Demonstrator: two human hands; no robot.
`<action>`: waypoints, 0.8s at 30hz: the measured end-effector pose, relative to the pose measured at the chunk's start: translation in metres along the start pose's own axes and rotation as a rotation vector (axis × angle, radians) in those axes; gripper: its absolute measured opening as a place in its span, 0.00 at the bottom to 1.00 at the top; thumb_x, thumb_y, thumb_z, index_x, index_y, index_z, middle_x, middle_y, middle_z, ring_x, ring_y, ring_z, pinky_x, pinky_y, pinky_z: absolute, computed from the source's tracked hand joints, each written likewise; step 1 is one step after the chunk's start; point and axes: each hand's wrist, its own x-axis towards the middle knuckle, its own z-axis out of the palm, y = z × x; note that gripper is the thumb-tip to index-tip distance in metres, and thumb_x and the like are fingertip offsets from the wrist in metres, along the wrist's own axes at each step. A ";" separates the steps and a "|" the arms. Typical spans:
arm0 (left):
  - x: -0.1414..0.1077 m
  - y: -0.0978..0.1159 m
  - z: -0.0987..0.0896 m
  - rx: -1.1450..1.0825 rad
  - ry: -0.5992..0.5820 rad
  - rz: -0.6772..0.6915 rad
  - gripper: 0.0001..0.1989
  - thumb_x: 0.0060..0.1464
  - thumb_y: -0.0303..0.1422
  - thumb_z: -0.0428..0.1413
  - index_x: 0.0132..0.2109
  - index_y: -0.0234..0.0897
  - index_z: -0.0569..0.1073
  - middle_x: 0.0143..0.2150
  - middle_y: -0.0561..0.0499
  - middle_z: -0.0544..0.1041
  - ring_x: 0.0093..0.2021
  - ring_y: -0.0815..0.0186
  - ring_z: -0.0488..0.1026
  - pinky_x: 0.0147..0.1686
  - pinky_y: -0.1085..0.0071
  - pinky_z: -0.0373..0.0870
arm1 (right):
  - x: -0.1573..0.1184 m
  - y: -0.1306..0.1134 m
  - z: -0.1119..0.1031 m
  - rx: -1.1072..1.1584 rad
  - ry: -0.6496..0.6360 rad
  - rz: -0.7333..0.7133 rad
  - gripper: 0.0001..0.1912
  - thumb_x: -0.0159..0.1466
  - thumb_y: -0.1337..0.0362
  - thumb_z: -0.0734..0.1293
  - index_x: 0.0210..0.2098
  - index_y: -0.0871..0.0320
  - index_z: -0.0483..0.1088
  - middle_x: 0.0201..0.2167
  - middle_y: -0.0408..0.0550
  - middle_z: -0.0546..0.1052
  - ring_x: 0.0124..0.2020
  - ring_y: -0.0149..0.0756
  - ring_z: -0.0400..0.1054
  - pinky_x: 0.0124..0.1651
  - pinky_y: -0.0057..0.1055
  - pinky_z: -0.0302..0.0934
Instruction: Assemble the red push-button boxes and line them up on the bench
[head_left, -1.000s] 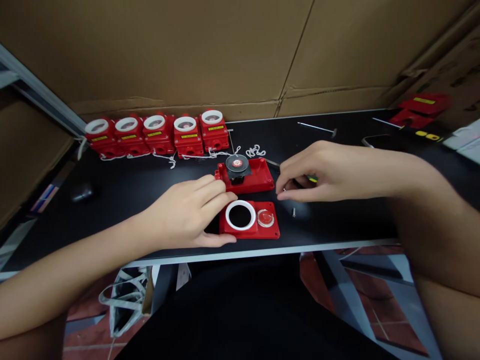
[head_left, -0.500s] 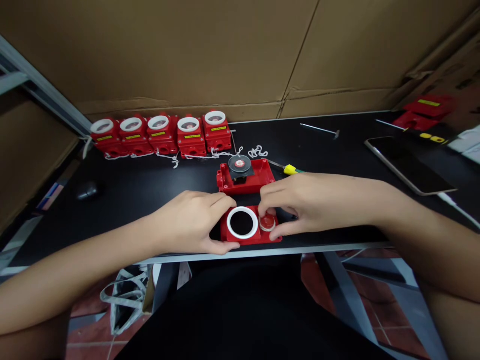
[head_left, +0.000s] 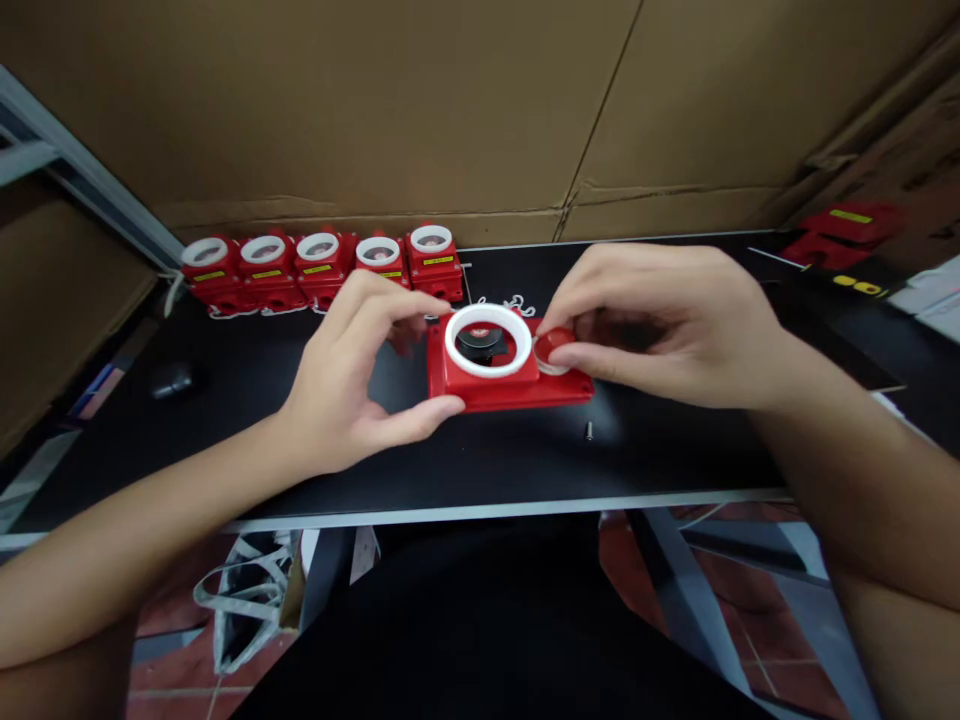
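A red cover (head_left: 495,392) with a white ring (head_left: 489,371) round its opening is held between both hands, over the red base box, which it mostly hides. My left hand (head_left: 367,370) grips the cover's left end, thumb in front and fingers behind. With thumb and fingertips, my right hand (head_left: 652,325) pinches the round red knob (head_left: 556,345) on the cover's right part. Through the ring a dark disc (head_left: 480,342) shows. A small screw (head_left: 589,431) lies on the black table in front of the cover.
Several finished-looking red boxes (head_left: 317,270) with white rings stand along the back left. A computer mouse (head_left: 172,380) is at the left. Red parts (head_left: 847,232) and a yellow-handled screwdriver (head_left: 859,286) lie at the back right. A phone is partly hidden behind my right arm.
Both hands have lifted the red cover from the table's front edge and moved it away from me, over the base box. The small screw has come into view.
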 end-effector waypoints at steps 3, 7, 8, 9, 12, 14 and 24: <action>0.000 -0.009 0.004 -0.022 0.029 -0.065 0.32 0.73 0.54 0.67 0.76 0.55 0.74 0.70 0.41 0.79 0.68 0.40 0.80 0.57 0.39 0.89 | -0.001 0.012 0.006 -0.077 0.145 -0.026 0.08 0.77 0.54 0.78 0.47 0.50 0.86 0.43 0.47 0.85 0.33 0.30 0.73 0.32 0.32 0.68; 0.000 -0.015 0.006 0.060 0.000 -0.101 0.30 0.76 0.51 0.65 0.78 0.55 0.73 0.72 0.46 0.81 0.71 0.41 0.80 0.66 0.34 0.86 | -0.001 0.019 0.012 -0.125 0.183 0.069 0.13 0.78 0.49 0.76 0.48 0.49 0.88 0.46 0.50 0.85 0.33 0.33 0.74 0.35 0.37 0.71; 0.000 -0.016 0.006 0.074 -0.010 -0.107 0.30 0.76 0.51 0.65 0.78 0.54 0.72 0.73 0.47 0.82 0.71 0.42 0.81 0.67 0.34 0.86 | -0.001 0.020 0.012 -0.136 0.177 0.088 0.14 0.78 0.48 0.75 0.49 0.49 0.89 0.46 0.50 0.85 0.33 0.34 0.74 0.36 0.37 0.71; 0.000 -0.017 0.007 0.081 -0.018 -0.111 0.30 0.77 0.51 0.65 0.78 0.53 0.72 0.74 0.47 0.81 0.71 0.43 0.81 0.69 0.33 0.85 | -0.001 0.020 0.013 -0.145 0.171 0.098 0.14 0.78 0.47 0.75 0.49 0.49 0.89 0.46 0.51 0.85 0.34 0.35 0.75 0.36 0.38 0.71; -0.001 -0.022 0.009 0.083 -0.040 -0.118 0.31 0.78 0.51 0.65 0.79 0.51 0.70 0.76 0.46 0.80 0.73 0.44 0.81 0.72 0.33 0.84 | -0.001 0.022 0.016 -0.176 0.163 0.108 0.16 0.79 0.47 0.74 0.51 0.49 0.89 0.47 0.52 0.85 0.34 0.36 0.74 0.36 0.39 0.70; -0.003 -0.026 0.012 0.079 -0.045 -0.114 0.31 0.78 0.50 0.65 0.80 0.50 0.68 0.76 0.45 0.80 0.72 0.44 0.82 0.73 0.33 0.84 | -0.001 0.025 0.018 -0.201 0.155 0.113 0.16 0.80 0.48 0.72 0.51 0.50 0.89 0.47 0.53 0.85 0.35 0.37 0.74 0.38 0.39 0.71; -0.004 -0.031 0.019 0.194 -0.200 0.059 0.26 0.79 0.34 0.65 0.76 0.41 0.70 0.72 0.36 0.78 0.72 0.43 0.80 0.73 0.41 0.81 | -0.005 0.045 0.031 -0.252 -0.131 0.098 0.22 0.84 0.51 0.64 0.58 0.55 0.87 0.50 0.58 0.84 0.46 0.45 0.79 0.52 0.44 0.75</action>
